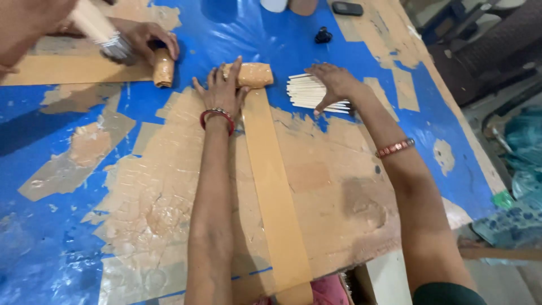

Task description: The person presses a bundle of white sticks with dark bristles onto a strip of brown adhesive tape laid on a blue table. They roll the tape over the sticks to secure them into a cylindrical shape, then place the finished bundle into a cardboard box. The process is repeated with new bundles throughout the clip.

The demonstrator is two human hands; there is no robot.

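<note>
Blue table (293,39), worn bare and tan across the middle, and down it runs a long tan strip (276,192), lengthwise from the near edge away from the person. At its far end sits the roll (255,74), its axis crosswise to the strip. The left hand (222,90) lies flat on the roll's left end, fingers spread, pressing not gripping. The right hand (333,82) is off to the right, fingertips resting open on a bundle of pale sticks (307,92) just beside the roll.

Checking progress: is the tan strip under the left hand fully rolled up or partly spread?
Partly spread: the left hand presses the rolled end; the tan strip lies flat.
</note>
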